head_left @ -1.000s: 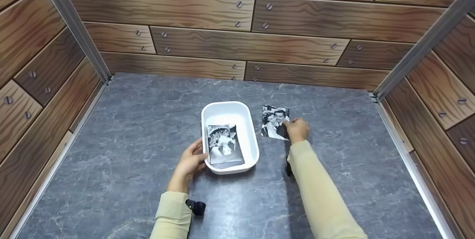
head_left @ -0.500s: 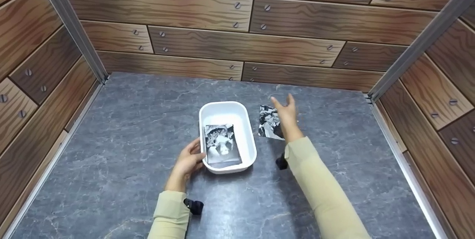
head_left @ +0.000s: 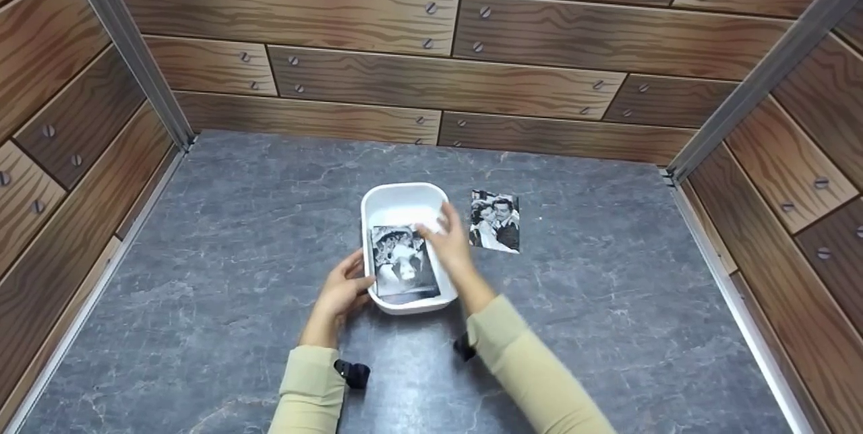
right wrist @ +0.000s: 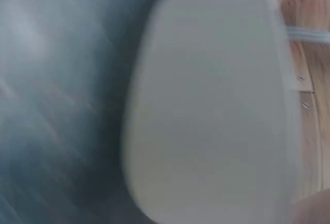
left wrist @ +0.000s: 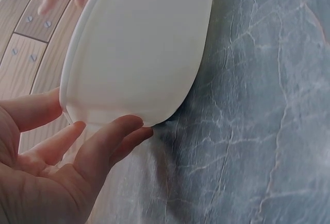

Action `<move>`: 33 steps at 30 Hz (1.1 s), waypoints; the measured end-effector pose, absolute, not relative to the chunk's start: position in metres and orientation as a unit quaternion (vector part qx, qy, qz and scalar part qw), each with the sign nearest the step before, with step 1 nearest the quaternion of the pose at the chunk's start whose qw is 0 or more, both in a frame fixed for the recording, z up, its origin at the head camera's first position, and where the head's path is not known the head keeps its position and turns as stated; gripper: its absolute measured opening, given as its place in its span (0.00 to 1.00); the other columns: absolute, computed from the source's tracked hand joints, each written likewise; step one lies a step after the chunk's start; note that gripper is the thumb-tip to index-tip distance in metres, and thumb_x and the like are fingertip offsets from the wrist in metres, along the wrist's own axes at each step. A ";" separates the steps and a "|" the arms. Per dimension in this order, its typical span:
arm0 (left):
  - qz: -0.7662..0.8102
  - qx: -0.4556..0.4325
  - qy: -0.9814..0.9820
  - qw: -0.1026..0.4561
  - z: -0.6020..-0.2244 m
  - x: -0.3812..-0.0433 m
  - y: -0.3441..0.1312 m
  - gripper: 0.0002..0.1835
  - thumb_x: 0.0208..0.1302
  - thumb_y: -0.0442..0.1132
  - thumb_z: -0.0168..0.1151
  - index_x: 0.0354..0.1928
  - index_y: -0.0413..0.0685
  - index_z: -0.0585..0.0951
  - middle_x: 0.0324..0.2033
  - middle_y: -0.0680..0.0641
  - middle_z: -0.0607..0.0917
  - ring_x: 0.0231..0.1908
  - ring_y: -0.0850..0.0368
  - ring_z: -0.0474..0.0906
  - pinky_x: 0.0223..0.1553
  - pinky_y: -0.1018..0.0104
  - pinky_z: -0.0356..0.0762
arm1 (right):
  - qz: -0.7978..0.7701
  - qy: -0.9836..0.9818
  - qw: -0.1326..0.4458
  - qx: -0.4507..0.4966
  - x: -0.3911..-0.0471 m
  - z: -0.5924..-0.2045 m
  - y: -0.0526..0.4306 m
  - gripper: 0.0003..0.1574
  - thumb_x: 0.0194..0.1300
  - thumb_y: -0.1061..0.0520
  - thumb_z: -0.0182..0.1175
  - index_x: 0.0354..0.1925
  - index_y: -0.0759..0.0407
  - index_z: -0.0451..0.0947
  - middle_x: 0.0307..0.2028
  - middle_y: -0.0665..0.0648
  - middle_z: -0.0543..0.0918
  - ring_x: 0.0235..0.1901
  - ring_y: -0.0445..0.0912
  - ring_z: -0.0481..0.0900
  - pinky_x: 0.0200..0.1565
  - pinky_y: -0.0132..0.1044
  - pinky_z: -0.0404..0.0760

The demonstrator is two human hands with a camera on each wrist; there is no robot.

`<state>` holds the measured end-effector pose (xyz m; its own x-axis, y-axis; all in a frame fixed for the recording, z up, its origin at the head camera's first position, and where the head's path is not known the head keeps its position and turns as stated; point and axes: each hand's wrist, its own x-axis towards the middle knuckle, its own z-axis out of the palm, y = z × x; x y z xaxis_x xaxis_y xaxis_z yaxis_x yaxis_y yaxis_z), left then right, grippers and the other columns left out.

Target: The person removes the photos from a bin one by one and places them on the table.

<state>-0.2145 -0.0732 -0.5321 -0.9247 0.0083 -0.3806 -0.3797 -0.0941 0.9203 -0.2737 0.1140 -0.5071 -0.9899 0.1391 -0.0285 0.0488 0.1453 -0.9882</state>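
Note:
A white plastic tub [head_left: 369, 218] stands on the tabletop with black-and-white photos [head_left: 404, 262] lying inside it. At its near left corner my left hand [head_left: 342, 291] grips the tub, thumb on the rim and fingers against the outer wall, as the left wrist view also shows. My right hand [head_left: 448, 238] hovers over the tub's right side with fingers spread and nothing in them. To the right of the tub, another photo [head_left: 495, 222] of a couple lies flat on the table. The right wrist view is blurred and shows mostly the tub's outer wall [right wrist: 211, 105].
The grey marbled tabletop [head_left: 236, 252] is enclosed by wood-plank-patterned walls [head_left: 350, 77] at the back and both sides. Metal posts [head_left: 128, 50] stand in the back corners.
My right hand has let go of the couple photo, lifted off it and moved left over the tub. The photo stays on the table. My left hand keeps its hold on the tub.

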 end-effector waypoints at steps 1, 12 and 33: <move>0.727 -0.141 0.658 0.133 -0.532 -0.215 -0.073 0.35 0.62 0.24 0.56 0.71 0.42 0.62 0.68 0.31 0.65 0.54 0.45 0.76 0.36 0.66 0.80 | 0.643 -0.763 0.028 -0.062 -0.271 -0.512 0.110 0.48 0.59 0.62 0.66 0.71 0.69 0.53 0.70 0.72 0.60 0.67 0.65 0.62 0.65 0.52 0.68; 0.730 -0.137 0.656 0.135 -0.532 -0.211 -0.074 0.35 0.62 0.25 0.56 0.72 0.41 0.62 0.68 0.30 0.64 0.57 0.39 0.74 0.40 0.62 0.81 | 0.551 -0.825 -0.072 -0.105 -0.263 -0.532 0.100 0.52 0.55 0.57 0.70 0.70 0.70 0.56 0.66 0.73 0.66 0.66 0.64 0.64 0.68 0.51 0.63; 0.723 -0.135 0.663 0.139 -0.530 -0.214 -0.074 0.34 0.63 0.26 0.57 0.72 0.42 0.62 0.69 0.32 0.64 0.56 0.45 0.74 0.37 0.64 0.80 | 0.517 -0.846 -0.112 -0.068 -0.271 -0.537 0.101 0.39 0.52 0.70 0.62 0.64 0.73 0.66 0.51 0.68 0.81 0.49 0.53 0.76 0.55 0.40 0.76</move>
